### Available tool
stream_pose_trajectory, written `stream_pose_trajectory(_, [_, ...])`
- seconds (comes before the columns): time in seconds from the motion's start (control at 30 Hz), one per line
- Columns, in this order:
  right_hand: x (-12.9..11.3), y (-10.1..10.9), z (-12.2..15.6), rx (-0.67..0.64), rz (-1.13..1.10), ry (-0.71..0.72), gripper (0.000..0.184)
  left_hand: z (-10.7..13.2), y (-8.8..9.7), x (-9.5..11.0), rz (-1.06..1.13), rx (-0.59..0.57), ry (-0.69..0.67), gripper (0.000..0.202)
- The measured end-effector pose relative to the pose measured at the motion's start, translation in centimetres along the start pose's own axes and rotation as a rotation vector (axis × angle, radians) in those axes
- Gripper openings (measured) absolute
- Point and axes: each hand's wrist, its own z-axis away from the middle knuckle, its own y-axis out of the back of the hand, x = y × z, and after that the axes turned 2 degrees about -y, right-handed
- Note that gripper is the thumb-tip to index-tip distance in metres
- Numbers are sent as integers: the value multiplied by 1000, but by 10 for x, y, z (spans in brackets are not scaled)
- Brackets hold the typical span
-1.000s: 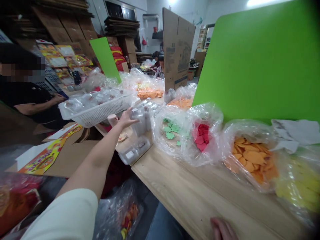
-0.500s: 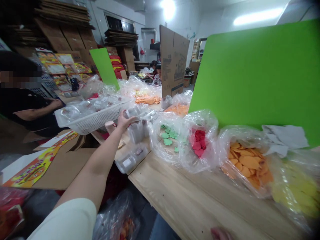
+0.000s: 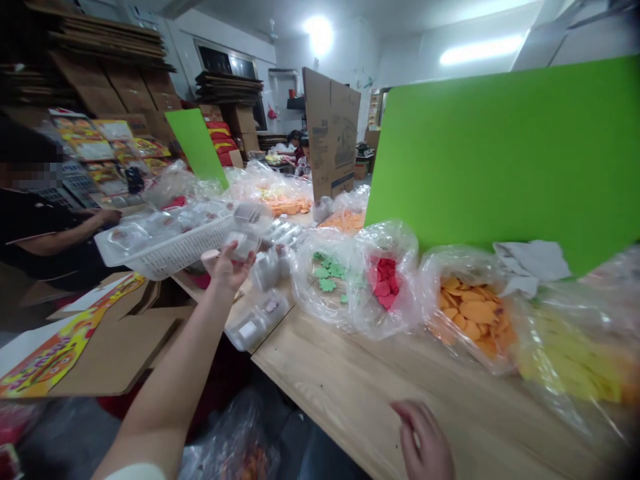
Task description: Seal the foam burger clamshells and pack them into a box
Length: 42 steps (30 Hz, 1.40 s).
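My left hand (image 3: 226,268) is raised palm up over the table's edge, its fingers around a small clear plastic container (image 3: 244,241). Beside it stands a pink cylindrical object (image 3: 210,257). A white plastic basket (image 3: 165,250) of clear containers sits just left of that hand, and more clear containers (image 3: 267,270) stand to the right. My right hand (image 3: 423,440) rests low by the near edge of the light wooden table (image 3: 340,373), fingers loosely curled, holding nothing. Clear bags of green (image 3: 327,277), red (image 3: 383,280), orange (image 3: 473,310) and yellow (image 3: 565,353) foam shapes line the table.
A bright green board (image 3: 500,160) and an upright cardboard sheet (image 3: 330,130) divide the table. A person in dark clothes (image 3: 45,233) works at the left, another sits far back (image 3: 296,150). Printed cardboard (image 3: 113,353) lies left; a plastic bag (image 3: 235,447) sits below.
My left hand has drawn back toward me and leftward, now carrying the clear container. My right hand has risen further into view. The whole view has shifted as my head turned.
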Motion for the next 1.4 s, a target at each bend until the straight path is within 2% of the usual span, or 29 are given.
stream_pose_trajectory(0.07, [-42,-15,-26,-50,-197,-55,23,51,0,-10,67,-84,80,26])
stream_pose_trajectory(0.13, [-78,-33,-52,-105,-483,-149,46,111,0,-31,219,-225,314,29])
stream_pose_trajectory(0.2, [-98,-48,-69,-142,-802,-254,72,175,1,-59,289,-329,637,36])
stream_pose_trajectory(0.23, [-101,-52,-73,-150,-904,-291,78,205,2,-74,329,-390,828,41])
stream_pose_trajectory(0.3, [-99,-54,-72,-160,-1002,-376,71,256,4,-103,435,-458,1070,49])
stream_pose_trajectory(0.37, [-88,-47,-64,-168,-1007,-476,57,289,7,-123,480,-512,1179,55])
stream_pose_trajectory(0.4, [-82,-41,-59,-171,-1009,-522,52,297,9,-129,456,-552,1190,55])
stream_pose_trajectory(0.43, [-75,-34,-55,-170,-1005,-552,48,301,11,-133,407,-596,1171,55])
stream_pose_trajectory(0.5, [-64,-16,-51,-171,-967,-546,46,295,14,-132,268,-659,1030,57])
stream_pose_trajectory(0.63, [-60,11,-52,-279,-840,-416,44,268,5,-109,77,-676,544,75])
stream_pose_trajectory(0.73, [-72,13,-54,-390,-718,-298,44,267,-15,-90,45,-773,350,84])
stream_pose_trajectory(0.8, [-81,7,-53,-429,-663,-254,46,275,-27,-87,17,-733,276,83])
stream_pose_trajectory(0.87, [-86,0,-51,-431,-662,-256,49,281,-34,-92,-12,-567,247,68])
stream_pose_trajectory(0.97, [-84,-5,-48,-441,-649,-326,57,278,-31,-107,41,-281,300,45])
stream_pose_trajectory(1.07, [-77,-12,-43,-484,-619,-433,65,263,-20,-117,173,-27,304,41])
stream_pose_trajectory(1.17, [-74,-27,-33,-534,-728,-559,67,253,-12,-120,275,169,254,44])
stream_pose_trajectory(1.27, [-75,-45,-27,-487,-867,-598,53,252,-6,-121,329,180,271,45])
stream_pose_trajectory(1.33, [-73,-53,-30,-399,-896,-600,45,254,0,-119,345,109,320,46])
stream_pose_trajectory(1.4, [-69,-56,-38,-321,-851,-616,44,254,8,-114,345,28,378,44])
